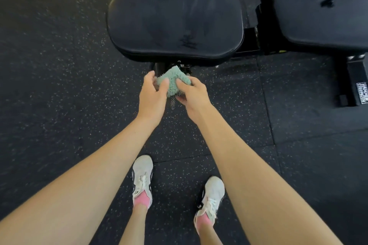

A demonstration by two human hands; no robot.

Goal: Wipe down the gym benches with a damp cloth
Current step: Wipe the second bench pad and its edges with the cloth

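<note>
A fluffy pale green cloth [172, 79] is bunched between both my hands, just in front of the near edge of a black padded bench seat [175, 18]. My right hand [192, 93] grips the cloth with its thumb on top and fingers curled beneath. My left hand [152, 93] touches the cloth's left side with the thumb, its fingers spread and loosely bent. The cloth hangs in the air above the floor, apart from the seat. The seat's surface shows faint streaks and a scuffed patch near its front.
A second black bench pad [322, 6] with a small tear stands to the right, on a black steel frame [350, 79]. Speckled black rubber floor tiles [59, 85] lie all around. My two feet in white trainers [142, 179] stand below the hands.
</note>
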